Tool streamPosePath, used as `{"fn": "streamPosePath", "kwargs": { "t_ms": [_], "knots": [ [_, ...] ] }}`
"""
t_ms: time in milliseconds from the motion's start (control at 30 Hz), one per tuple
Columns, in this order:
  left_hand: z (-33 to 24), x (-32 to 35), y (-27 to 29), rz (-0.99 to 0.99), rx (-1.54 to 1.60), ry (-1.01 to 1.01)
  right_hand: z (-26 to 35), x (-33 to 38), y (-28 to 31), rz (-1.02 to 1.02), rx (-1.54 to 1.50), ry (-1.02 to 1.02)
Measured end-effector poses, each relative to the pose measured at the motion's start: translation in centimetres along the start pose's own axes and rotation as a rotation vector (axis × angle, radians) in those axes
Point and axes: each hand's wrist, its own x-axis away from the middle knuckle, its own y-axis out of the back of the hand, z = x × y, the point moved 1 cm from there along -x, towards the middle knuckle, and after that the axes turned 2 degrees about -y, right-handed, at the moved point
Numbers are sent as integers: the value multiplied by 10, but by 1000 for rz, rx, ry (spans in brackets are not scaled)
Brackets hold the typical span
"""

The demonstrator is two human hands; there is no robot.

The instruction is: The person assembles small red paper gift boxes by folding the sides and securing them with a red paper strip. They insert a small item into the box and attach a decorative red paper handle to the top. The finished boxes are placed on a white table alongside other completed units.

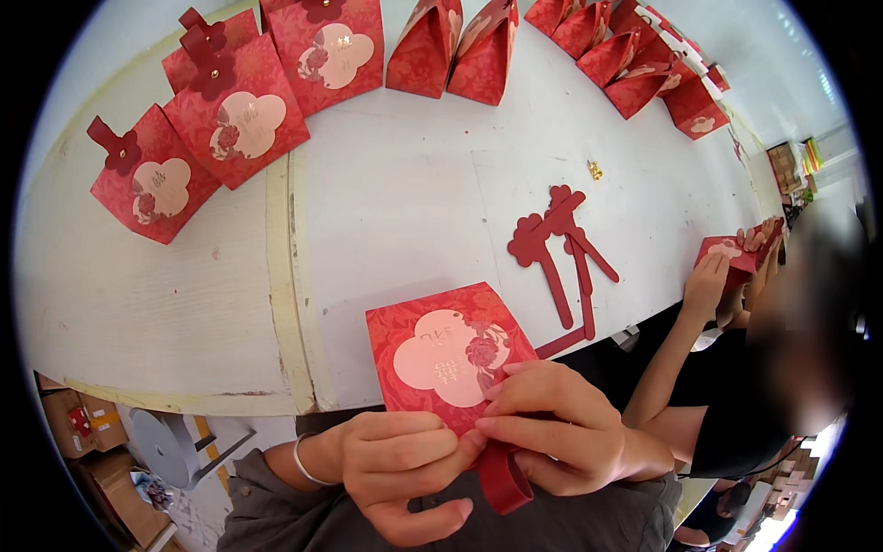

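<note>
A flat red paper gift bag (441, 345) with a pale pink flower-shaped panel is held at the table's near edge. My left hand (400, 474) pinches its lower edge from the left. My right hand (561, 428) grips the same edge from the right, fingers over the bag's corner. A dark red paper strip (504, 478) curls down between the two hands. Loose dark red flower-ended strips (556, 244) lie on the white table (405, 193) just beyond the bag.
Finished red bags stand at the far left (152, 184), (244, 120) and along the back (451, 46), (662, 74). A small gold piece (595, 169) lies mid-table. At the right, another person's hands (713, 276) hold a red bag (731, 253). Cardboard boxes (87, 432) sit on the floor.
</note>
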Motion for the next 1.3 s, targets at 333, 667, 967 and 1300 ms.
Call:
{"fn": "streamPosePath", "kwargs": {
  "t_ms": [333,667,967,1300],
  "knots": [
    [1,-1,4,47,78,14,9,6,-8,-106,111,-32],
    [6,-10,7,57,139,9,6,6,-13,-197,204,48],
    [2,-12,9,145,91,69,7,11,-18,-250,250,-13],
    [4,-15,5,128,58,133,-1,15,-26,-326,460,241]
  ]
}}
